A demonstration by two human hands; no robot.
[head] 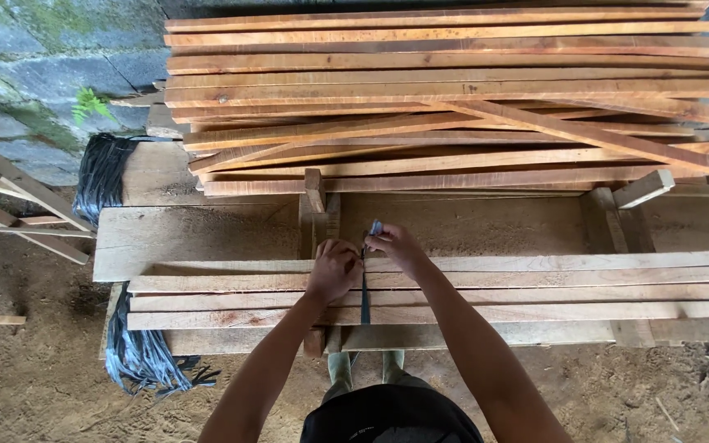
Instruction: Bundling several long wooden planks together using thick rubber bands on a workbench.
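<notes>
My left hand point(333, 269) and my right hand point(395, 245) meet over a bundle of long wooden slats point(551, 287) lying side by side across a rough workbench point(207, 226). A dark plastic strap point(365, 299) runs over the slats toward me, and both hands pinch its upper end, fingers closed on it. A short upright wooden block point(314, 201) stands just beyond my left hand.
A big stack of long wooden slats point(453, 90) fills the back of the bench. A bunch of black straps point(104, 176) hangs off the left end, trailing to the dirt floor point(34, 369). Loose slats point(10, 189) lean at the left by a stone wall point(34, 49).
</notes>
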